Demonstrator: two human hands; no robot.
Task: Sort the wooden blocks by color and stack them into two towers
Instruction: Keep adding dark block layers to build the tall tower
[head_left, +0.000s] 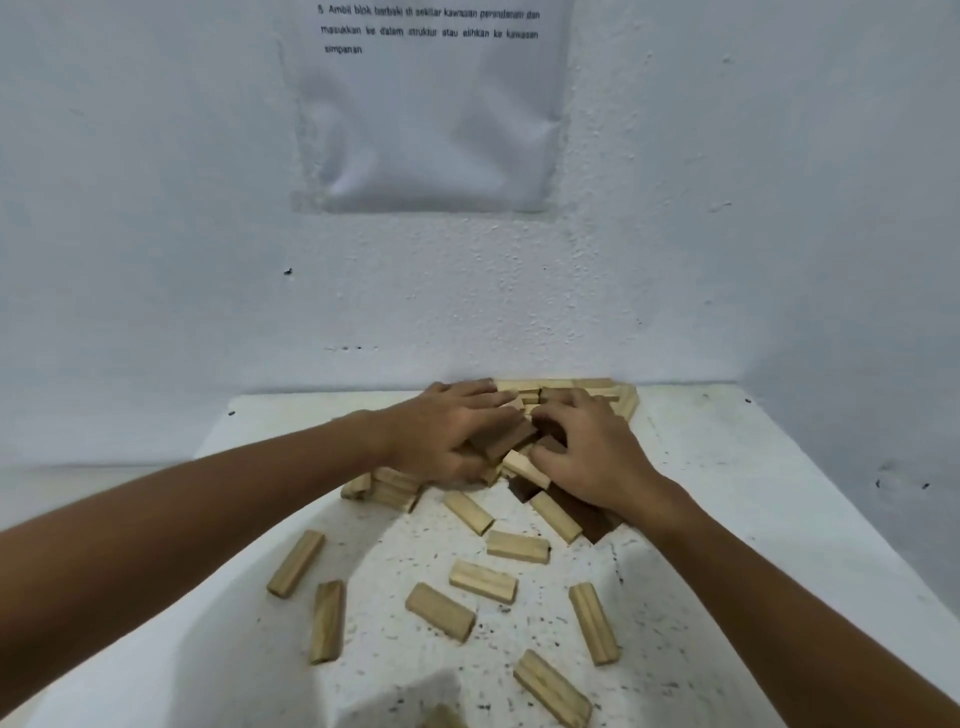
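Note:
A jumbled heap of light and dark wooden blocks (519, 441) lies at the far middle of the white table (779, 493), against the wall. My left hand (447, 431) lies over the heap's left side, its fingers curled round a dark brown block (506, 439). My right hand (592, 452) rests on the heap's right side with its fingers bent down among the blocks. More dark blocks (587, 517) show under my right wrist. Several light blocks lie scattered in front, among them one (482, 581) near the middle and one (295, 563) at the left.
A row of light blocks (571, 385) lines the wall behind the heap. A printed paper sheet (431, 104) hangs on the white wall above. The table's right edge runs diagonally toward the near right corner.

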